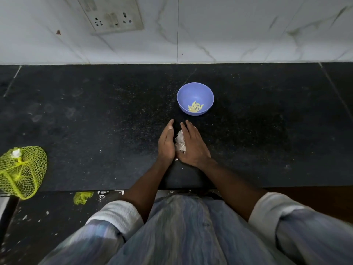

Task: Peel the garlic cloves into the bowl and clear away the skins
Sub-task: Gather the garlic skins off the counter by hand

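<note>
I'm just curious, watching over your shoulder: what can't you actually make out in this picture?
- Garlic skins, head view: mostly hidden between the left hand and right hand.
- Peeled cloves in the bowl: too small to count.
- Yellow net bag: cut off by the left edge.

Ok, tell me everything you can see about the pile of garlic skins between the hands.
The pile of garlic skins is a small heap of thin, papery flakes, white with a pinkish tint. It lies on the black countertop, just nearer the person than the blue bowl. The left hand and right hand, fingers straight, press against it from either side, partly hiding it.
</note>
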